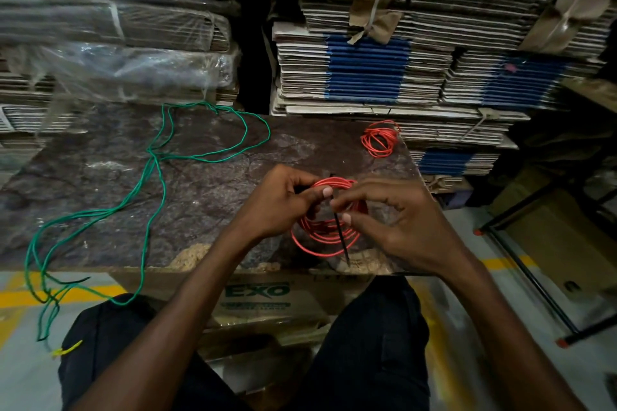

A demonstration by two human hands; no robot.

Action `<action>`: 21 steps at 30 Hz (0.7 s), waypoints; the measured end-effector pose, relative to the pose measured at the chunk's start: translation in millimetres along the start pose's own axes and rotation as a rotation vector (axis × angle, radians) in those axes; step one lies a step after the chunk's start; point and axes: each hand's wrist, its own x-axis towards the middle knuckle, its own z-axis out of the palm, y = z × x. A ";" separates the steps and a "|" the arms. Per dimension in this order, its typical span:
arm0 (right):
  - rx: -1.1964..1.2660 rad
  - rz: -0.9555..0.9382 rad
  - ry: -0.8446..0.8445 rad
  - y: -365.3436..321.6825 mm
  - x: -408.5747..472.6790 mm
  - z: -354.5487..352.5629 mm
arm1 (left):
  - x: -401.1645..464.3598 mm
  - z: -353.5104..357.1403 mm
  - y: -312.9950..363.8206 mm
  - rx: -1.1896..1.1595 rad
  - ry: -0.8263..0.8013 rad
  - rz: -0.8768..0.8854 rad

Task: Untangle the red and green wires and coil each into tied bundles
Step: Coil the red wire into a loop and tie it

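Note:
A coil of red wire (325,237) hangs just above the near edge of the dark worktop (207,197). My left hand (283,200) grips the coil's upper left side. My right hand (384,210) pinches a thin black tie (341,233) that crosses the coil and points down toward the table edge. A second, smaller red coil (380,138) lies at the worktop's far right corner. The green wire (157,170) sprawls loose over the left half of the worktop, and its ends dangle past the front edge toward the floor.
Stacks of flattened cardboard (367,73) rise behind the worktop, those on the left wrapped in plastic film. A printed carton (260,297) sits under the table between my knees. A black metal frame (534,277) stands on the floor at right.

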 end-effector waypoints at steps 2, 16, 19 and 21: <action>-0.037 -0.008 -0.070 2.7 -1.5 -0.3 | 0.1 -0.3 -1.1 -0.010 0.009 -0.016; -0.267 -0.164 -0.079 14.6 6.8 10.9 | -4.5 4.5 1.2 -0.194 0.045 -0.106; -0.089 -0.131 0.002 15.7 6.0 11.1 | -5.1 5.2 2.8 -0.248 0.037 -0.084; 0.058 -0.108 0.030 15.6 5.3 8.5 | -5.1 5.1 3.7 -0.258 0.041 -0.071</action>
